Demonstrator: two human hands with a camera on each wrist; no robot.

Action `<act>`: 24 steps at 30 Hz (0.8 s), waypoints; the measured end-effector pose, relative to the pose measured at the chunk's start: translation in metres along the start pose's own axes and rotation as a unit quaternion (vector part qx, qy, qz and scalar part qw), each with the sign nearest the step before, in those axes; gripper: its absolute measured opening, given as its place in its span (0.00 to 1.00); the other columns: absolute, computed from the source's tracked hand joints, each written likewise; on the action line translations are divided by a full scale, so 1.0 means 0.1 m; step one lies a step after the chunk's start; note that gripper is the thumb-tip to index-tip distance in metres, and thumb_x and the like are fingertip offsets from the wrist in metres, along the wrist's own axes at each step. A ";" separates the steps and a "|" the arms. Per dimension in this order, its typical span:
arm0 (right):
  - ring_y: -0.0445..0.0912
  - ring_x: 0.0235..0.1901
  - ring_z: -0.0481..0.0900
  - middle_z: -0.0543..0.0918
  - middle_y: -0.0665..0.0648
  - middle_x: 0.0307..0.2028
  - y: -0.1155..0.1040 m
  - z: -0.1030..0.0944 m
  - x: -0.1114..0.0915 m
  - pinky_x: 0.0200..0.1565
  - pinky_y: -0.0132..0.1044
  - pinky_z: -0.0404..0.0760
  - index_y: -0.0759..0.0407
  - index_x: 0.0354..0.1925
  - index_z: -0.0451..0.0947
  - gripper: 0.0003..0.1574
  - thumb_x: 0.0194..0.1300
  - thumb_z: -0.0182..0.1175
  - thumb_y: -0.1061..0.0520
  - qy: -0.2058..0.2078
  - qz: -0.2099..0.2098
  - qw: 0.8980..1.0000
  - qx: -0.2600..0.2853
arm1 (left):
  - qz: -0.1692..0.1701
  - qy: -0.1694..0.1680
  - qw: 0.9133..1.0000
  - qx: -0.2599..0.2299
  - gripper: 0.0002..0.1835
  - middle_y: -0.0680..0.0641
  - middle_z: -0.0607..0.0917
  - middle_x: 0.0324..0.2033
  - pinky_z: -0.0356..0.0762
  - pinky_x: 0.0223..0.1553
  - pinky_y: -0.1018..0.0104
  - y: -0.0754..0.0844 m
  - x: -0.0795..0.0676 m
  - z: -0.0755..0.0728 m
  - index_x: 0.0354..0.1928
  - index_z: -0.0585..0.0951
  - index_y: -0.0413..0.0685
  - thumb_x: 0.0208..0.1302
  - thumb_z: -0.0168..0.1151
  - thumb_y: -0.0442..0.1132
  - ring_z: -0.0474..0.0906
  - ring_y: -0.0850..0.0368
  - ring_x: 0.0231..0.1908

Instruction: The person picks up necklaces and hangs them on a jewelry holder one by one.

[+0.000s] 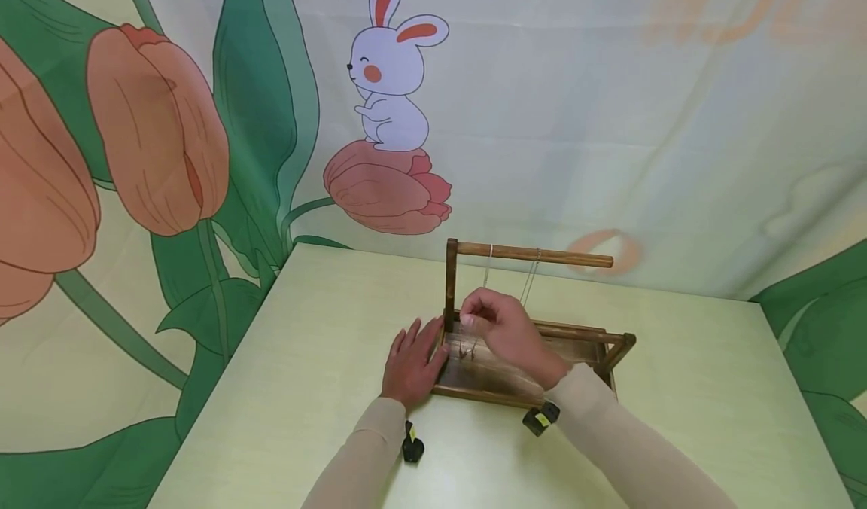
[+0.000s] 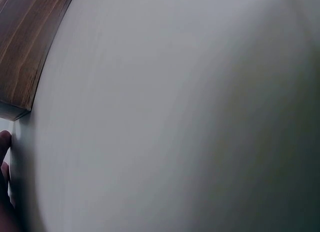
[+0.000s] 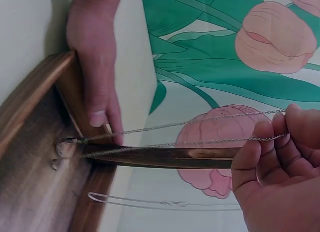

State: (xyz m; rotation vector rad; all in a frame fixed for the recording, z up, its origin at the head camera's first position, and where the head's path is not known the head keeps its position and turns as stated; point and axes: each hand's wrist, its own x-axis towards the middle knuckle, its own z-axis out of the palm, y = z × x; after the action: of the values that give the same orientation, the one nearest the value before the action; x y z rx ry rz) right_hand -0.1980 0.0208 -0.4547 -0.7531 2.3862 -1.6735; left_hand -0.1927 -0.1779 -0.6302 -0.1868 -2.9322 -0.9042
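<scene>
My right hand (image 1: 504, 332) pinches a silver chain necklace (image 3: 200, 141) between thumb and fingertips. Its two strands run taut in the right wrist view down to a small pendant (image 3: 64, 148), close over the floor of a dark brown wooden tray (image 1: 467, 377). The tray is the base of a jewelry stand (image 1: 451, 283) with an upper bar and a lower bar. My left hand (image 1: 412, 366) rests at the tray's left end, fingers extended along its edge. From the upper bar (image 1: 576, 257) hang a pale thin necklace (image 1: 487, 266) and a second chain (image 1: 530, 283).
The stand sits on a pale table (image 1: 284, 388). Behind the table hangs a cloth backdrop (image 1: 542, 117) printed with tulips and a rabbit. A small black camera (image 1: 413, 445) is at the left wrist, another black camera (image 1: 541, 419) at the right.
</scene>
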 end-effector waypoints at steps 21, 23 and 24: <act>0.43 0.32 0.79 0.79 0.70 0.35 -0.28 -0.22 0.05 0.36 0.33 0.80 0.64 0.40 0.75 0.06 0.78 0.54 0.66 -0.024 -0.001 0.999 0.045 | -0.005 0.004 1.000 -0.012 0.32 0.55 0.68 0.79 0.44 0.84 0.46 0.04 0.00 -0.01 0.82 0.60 0.66 0.81 0.47 0.58 0.53 0.48 0.83; 0.44 0.32 0.78 0.80 0.68 0.34 -0.29 -0.23 0.06 0.35 0.33 0.79 0.64 0.40 0.75 0.06 0.78 0.53 0.66 -0.024 -0.007 0.999 0.041 | -0.004 0.005 1.000 -0.018 0.32 0.55 0.68 0.79 0.44 0.84 0.46 0.04 -0.01 -0.02 0.82 0.60 0.66 0.81 0.48 0.58 0.53 0.48 0.83; 0.44 0.32 0.78 0.80 0.67 0.34 -0.29 -0.23 0.06 0.35 0.33 0.78 0.64 0.40 0.75 0.06 0.79 0.53 0.66 -0.025 -0.009 0.999 0.041 | -0.004 0.004 1.000 -0.015 0.32 0.55 0.68 0.79 0.43 0.84 0.46 0.04 -0.01 -0.01 0.82 0.60 0.66 0.81 0.47 0.58 0.52 0.49 0.83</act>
State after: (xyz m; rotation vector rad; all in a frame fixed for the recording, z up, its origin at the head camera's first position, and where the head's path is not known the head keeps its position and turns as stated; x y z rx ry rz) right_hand -0.2029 0.0298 -0.4180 -0.7956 2.2706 -1.7267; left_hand -0.1916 -0.1754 -0.6270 -0.1728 -2.9162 -0.9486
